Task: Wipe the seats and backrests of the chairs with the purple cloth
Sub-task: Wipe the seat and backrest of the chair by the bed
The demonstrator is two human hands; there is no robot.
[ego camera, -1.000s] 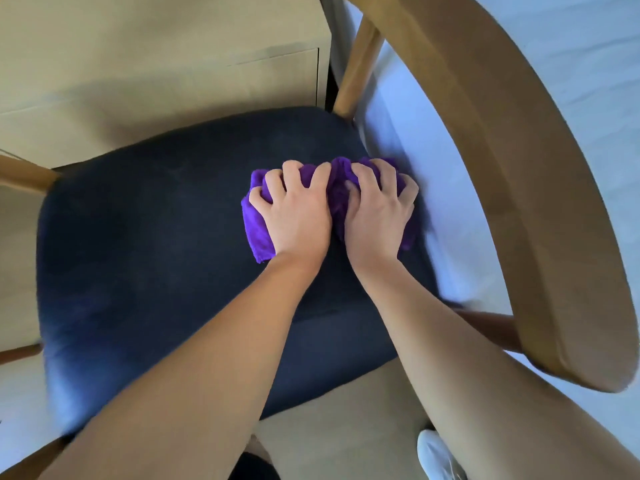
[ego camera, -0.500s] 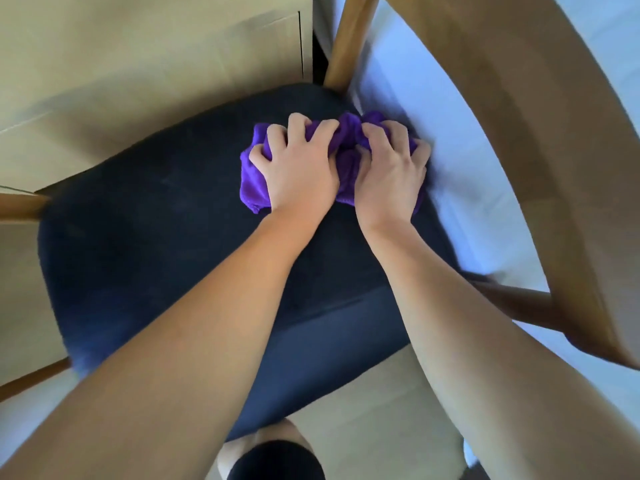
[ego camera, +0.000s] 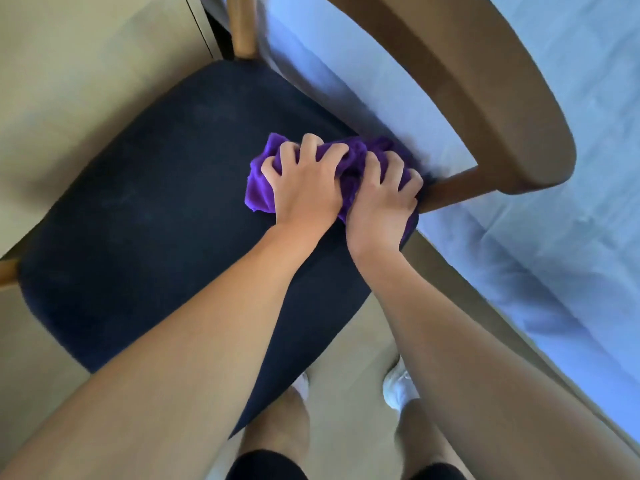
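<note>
Bunched purple cloth sits at the dark upholstered seat's right edge, open seat leftward; left hand and right hand grip it, fingers curled.

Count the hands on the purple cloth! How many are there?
2. The left hand grips the left part of the cloth on the seat. The right hand grips its right part, beside the wooden post. No hand seems hidden.

Bunched purple cloth, on dark seat, seemingly at its edge
</note>
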